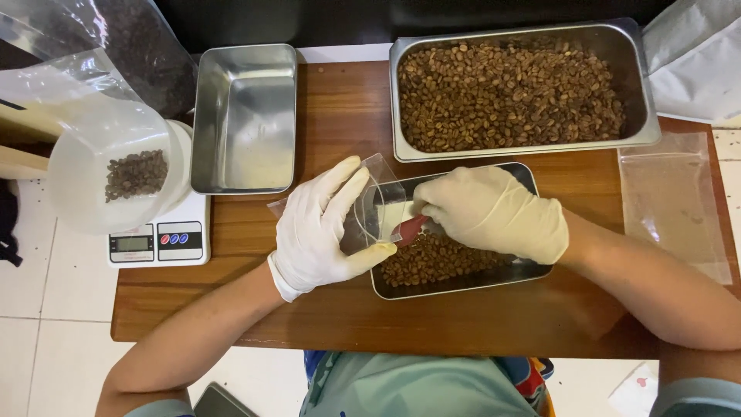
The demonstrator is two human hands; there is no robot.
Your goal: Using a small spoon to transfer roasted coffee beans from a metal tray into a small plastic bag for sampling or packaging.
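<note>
Scooping beans into a bag.
My left hand [320, 232] pinches the clear bag [370, 212] open; my right hand [494, 212], fingers curled, grips a red scoop [411, 228] over the tray [532, 270].

Your right hand [494, 212] covers most of the red scoop [411, 228], so you cannot see its handle or how full it is. That hand and the clear pouch [370, 208] hide much of the small tray [463, 278] of beans. The dark bag [139, 38] at top left and the white bag [695, 62] at top right are cut off by the frame. The scale's display [133, 244] is too small to read.
</note>
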